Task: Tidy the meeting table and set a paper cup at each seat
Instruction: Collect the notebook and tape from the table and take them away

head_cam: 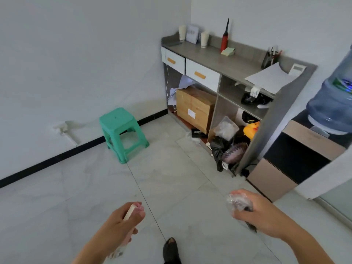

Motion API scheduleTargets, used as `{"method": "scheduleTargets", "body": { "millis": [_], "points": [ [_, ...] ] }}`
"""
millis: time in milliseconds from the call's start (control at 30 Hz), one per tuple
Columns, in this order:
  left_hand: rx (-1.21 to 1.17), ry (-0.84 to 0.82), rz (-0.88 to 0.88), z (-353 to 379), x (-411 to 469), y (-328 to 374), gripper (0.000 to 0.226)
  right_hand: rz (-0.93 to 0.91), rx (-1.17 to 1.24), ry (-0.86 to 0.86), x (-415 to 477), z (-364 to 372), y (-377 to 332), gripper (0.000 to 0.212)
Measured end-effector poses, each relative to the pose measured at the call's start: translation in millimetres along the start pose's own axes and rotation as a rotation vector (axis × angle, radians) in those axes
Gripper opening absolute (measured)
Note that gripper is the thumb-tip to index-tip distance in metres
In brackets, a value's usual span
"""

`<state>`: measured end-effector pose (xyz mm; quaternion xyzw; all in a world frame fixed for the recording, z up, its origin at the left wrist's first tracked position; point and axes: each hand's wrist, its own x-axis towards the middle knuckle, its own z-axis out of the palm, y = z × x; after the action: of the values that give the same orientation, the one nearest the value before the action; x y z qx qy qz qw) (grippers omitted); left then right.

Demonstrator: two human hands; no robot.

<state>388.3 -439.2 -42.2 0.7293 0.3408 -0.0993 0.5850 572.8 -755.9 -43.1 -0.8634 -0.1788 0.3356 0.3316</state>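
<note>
Pale tiled floor (171, 178) meets white walls. A grey sideboard (228, 60) is the landmark: two paper cup stacks (204, 39) stand on its worktop, a green stool (122, 133) left of it. Nearer the camera, the left hand (122, 223) grips a cream stick-like item (129, 212); the right hand (261, 214) clutches crumpled clear plastic (238, 201).

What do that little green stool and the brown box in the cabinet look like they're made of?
The green stool looks like moulded plastic: one even colour, smooth and slightly glossy, with legs and seat formed as one piece. The brown box looks like corrugated cardboard: matte tan faces, folded edges, and a white label stuck on its side. Neither can be confirmed by sight alone.
</note>
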Motion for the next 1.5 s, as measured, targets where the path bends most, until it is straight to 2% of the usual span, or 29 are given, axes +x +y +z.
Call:
{"method": "scheduleTargets", "body": {
  "millis": [233,500,667,800,867,1033,1100,1233,1367,1433,1500],
  "points": [
    [0.077,-0.019,0.097,-74.9,139.4,115.8,0.015,0.029,0.114,0.069,120.7,-59.2,-81.0,0.028],
    [0.156,-0.164,0.081,-92.4,295.7,196.5,0.019,0.124,0.124,0.094,263.6,-118.7,-99.4,0.03],
    [0.179,-0.14,0.042,-117.1,396.7,260.5,0.019,0.134,0.12,0.088,382.7,-176.5,-114.6,0.032],
    [0.122,-0.064,0.07,-139.3,462.7,329.3,0.035,0.049,0.094,0.075,474.4,-226.5,-162.9,0.031],
    [0.086,-0.038,0.084,-144.7,492.7,352.1,0.035,0.035,0.039,0.056,512.9,-248.9,-184.3,0.036],
    [0.086,-0.101,0.013,-153.1,568.4,392.4,0.064,-0.011,0.048,0.042,595.3,-294.3,-217.3,0.04],
    [0.112,-0.132,0.002,-158.1,610.3,408.2,0.066,-0.005,0.075,0.069,624.8,-308.4,-219.1,0.041],
    [0.137,-0.167,0.054,-169.2,705.5,458.5,0.049,0.072,0.158,0.153,681.7,-335.4,-215.5,0.037],
    [0.127,-0.196,0.182,-169.1,798.3,519.6,0.016,0.17,0.272,0.274,727.2,-372.6,-230.3,0.032],
    [0.14,-0.239,0.227,-160.5,839.8,555.8,0.014,0.184,0.304,0.365,743.7,-389.9,-243.6,0.032],
    [0.184,-0.307,0.241,-142.3,878.6,587.5,0.022,0.206,0.302,0.443,753.8,-402.6,-247.7,0.028]
  ]
}}
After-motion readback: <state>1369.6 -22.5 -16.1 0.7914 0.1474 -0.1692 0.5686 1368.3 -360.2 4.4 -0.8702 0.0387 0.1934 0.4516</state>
